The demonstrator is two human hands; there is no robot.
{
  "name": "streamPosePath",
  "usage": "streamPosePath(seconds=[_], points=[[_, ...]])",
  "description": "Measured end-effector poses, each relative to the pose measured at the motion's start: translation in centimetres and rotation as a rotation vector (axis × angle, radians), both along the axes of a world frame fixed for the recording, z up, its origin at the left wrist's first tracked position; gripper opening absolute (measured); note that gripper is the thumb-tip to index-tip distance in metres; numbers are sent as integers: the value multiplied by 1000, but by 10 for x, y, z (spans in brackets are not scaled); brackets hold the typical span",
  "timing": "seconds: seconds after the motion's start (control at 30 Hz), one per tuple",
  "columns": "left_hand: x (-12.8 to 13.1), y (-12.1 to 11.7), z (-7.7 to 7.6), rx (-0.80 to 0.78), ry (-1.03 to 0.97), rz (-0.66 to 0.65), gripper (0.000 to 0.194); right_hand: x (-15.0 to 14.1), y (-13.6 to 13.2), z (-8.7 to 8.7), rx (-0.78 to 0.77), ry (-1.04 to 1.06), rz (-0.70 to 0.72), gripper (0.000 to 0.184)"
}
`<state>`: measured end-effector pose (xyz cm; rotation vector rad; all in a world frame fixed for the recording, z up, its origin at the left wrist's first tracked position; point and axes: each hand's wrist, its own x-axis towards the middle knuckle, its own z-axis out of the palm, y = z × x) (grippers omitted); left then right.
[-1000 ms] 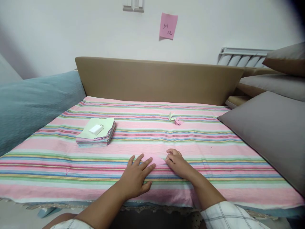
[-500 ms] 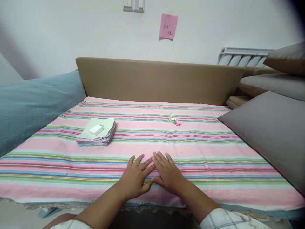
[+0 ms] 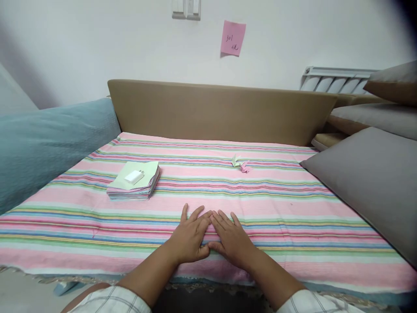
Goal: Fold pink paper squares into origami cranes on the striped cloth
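My left hand (image 3: 190, 239) rests on the striped cloth (image 3: 286, 208) with its fingers spread and the index finger bent. Beside it my right hand (image 3: 232, 241) lies nearly flat, palm down, fingers stretched forward. The fingertips and thumbs of both hands meet or almost meet. A trace of pink shows by the fingertips; whether it is paper or cloth I cannot tell. Farther back lie two small folded paper figures, one pale green (image 3: 235, 161) and one pink (image 3: 245, 167). To the left is a stack of coloured paper (image 3: 150, 178) with a white plug adapter (image 3: 134, 176) on top.
Grey cushions (image 3: 368, 169) pile up at the right, and a blue-covered armrest (image 3: 58, 139) borders the left. Behind the cloth stands a brown backrest (image 3: 215, 113). A pink note (image 3: 233, 38) hangs on the wall, near a switch (image 3: 186, 8) and a radiator (image 3: 335, 80).
My left hand has shifted slightly right and its index finger is now bent. The right hand stays in nearly the same place. The view has moved a little.
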<state>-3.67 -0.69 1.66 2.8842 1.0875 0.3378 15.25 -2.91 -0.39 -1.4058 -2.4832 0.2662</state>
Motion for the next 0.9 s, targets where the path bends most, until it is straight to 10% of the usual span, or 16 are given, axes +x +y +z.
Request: streamPosePath(seconds=[0.9], points=[[-44,9,4,-44,46,253,92,2,2,2,-68,-75,13,74]])
